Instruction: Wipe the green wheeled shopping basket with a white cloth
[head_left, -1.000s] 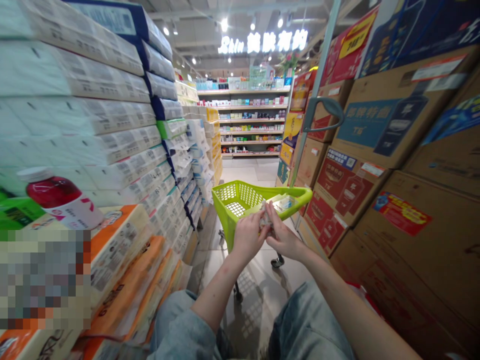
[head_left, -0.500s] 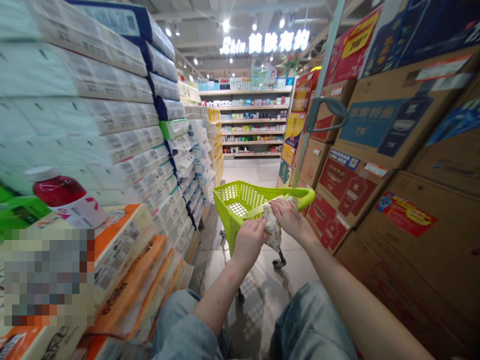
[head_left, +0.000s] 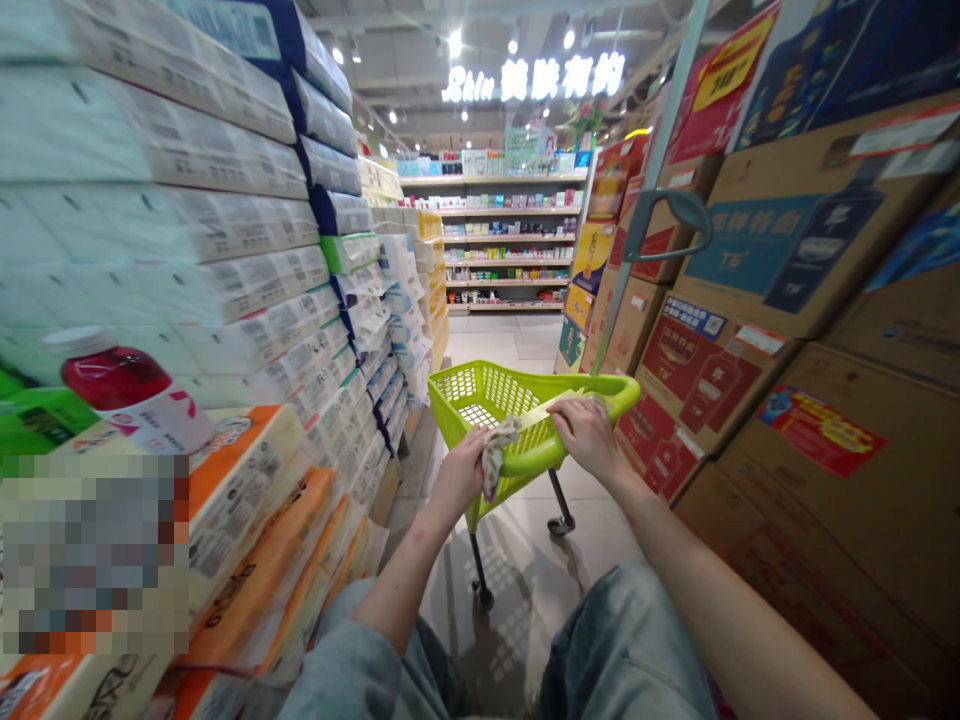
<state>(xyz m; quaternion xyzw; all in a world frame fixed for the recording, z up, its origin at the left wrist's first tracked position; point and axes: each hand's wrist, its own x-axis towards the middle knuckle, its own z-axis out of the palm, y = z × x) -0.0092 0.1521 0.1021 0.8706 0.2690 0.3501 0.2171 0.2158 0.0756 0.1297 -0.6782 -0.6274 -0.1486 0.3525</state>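
Observation:
A lime-green shopping basket cart [head_left: 531,459] on wheeled legs stands in front of my knees, its lattice basket showing no goods in the part I see. My left hand [head_left: 459,468] is closed on a patterned cloth [head_left: 493,462], pressed against the left part of the cart's near rim. Over the right part of that rim my right hand [head_left: 587,428] is wrapped, fingers curled onto the green plastic. Its fingertips are partly hidden.
Tissue packs [head_left: 247,240] are stacked high on the left, with a red drink bottle [head_left: 131,390] on nearer packs. Cardboard cartons [head_left: 750,230] line the right. A grey pole handle [head_left: 664,225] rises beyond the cart. Shelves [head_left: 510,240] stand at the aisle's far end.
My left hand has slid left along the rim, taking the cloth away from my right hand. My right hand has shifted slightly right and down onto the rim.

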